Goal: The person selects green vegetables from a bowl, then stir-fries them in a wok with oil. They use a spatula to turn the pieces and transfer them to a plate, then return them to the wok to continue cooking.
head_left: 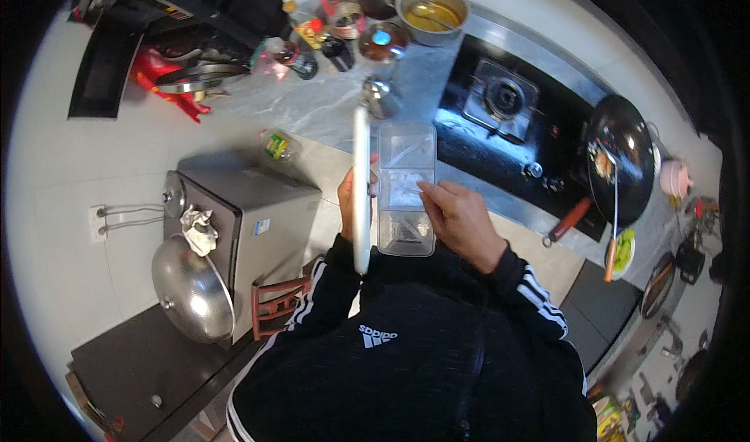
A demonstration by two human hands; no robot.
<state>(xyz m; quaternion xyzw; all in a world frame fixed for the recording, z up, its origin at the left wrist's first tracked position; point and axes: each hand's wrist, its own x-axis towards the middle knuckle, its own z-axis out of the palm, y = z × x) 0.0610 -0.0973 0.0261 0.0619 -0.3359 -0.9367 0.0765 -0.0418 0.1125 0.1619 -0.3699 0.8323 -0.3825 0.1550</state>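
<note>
A clear plastic seasoning box (381,243) with three compartments is held in front of my body, over the counter's front edge. Its white lid (361,200) stands upright along the left side. My left hand (347,204) is closed around the box from that side, its fingers partly hidden behind the lid. White granules (405,184) lie in the middle compartment. Over that compartment, my right hand (466,222) pinches a small spoon, whose handle is mostly hidden by the fingers. A round metal container (380,97) stands just beyond the box.
To the right, a black wok (637,165) with a wooden-handled spatula (612,251) sits on the gas stove (461,149). A bowl of greens (624,253) is nearby. Several bottles (312,28) and a metal pot (402,5) stand at the back. A grey cabinet-like appliance (281,223) is left.
</note>
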